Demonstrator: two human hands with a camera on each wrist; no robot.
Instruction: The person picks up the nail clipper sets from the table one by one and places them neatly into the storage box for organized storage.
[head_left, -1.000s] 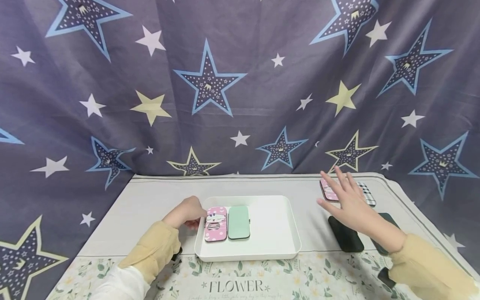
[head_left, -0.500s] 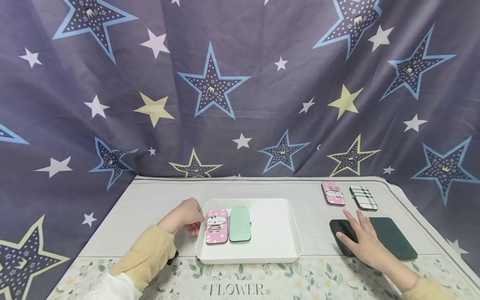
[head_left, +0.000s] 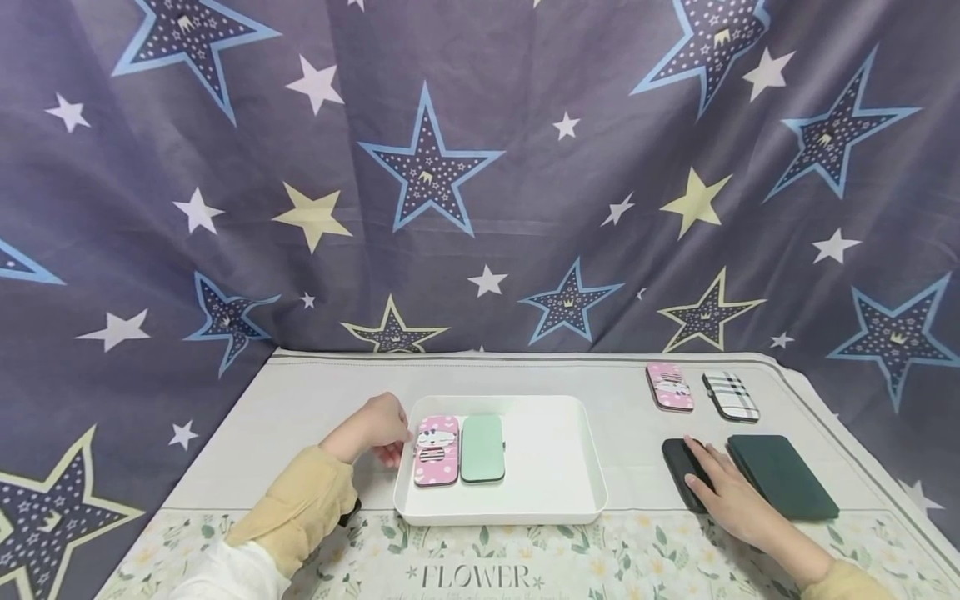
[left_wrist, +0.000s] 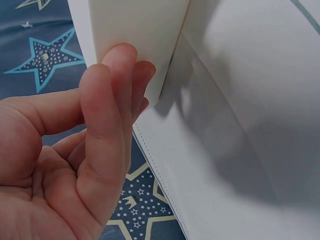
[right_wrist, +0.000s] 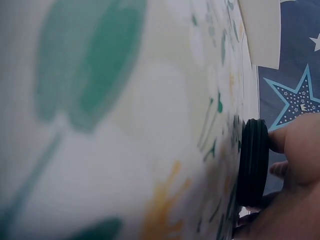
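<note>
At the left side of the white tray (head_left: 540, 518), my left hand (head_left: 375, 427) has bent fingers at the rim; in the left wrist view the fingers (left_wrist: 117, 75) lie against its outer wall (left_wrist: 140, 30), the thumb tip hidden behind them. Inside the tray, a pink cat-print case (head_left: 437, 467) lies left of a mint green case (head_left: 483, 450). My right hand (head_left: 738, 500) grips a black case (head_left: 678, 467) on the table, thumb on its left side, fingers across its far right part. The right wrist view shows the black case (right_wrist: 254, 165) edge-on beside the hand (right_wrist: 300, 160).
A dark green case (head_left: 787, 479) lies just right of my right hand. Farther back are a pink case (head_left: 670, 387) and a plaid case (head_left: 731, 396). A star-patterned curtain (head_left: 480, 208) hangs behind the table, and a floral cloth (head_left: 630, 558) covers its front.
My right hand came down and toward me from above the cases, and its fingers closed around the black case. My left hand stayed at the tray's left side.
</note>
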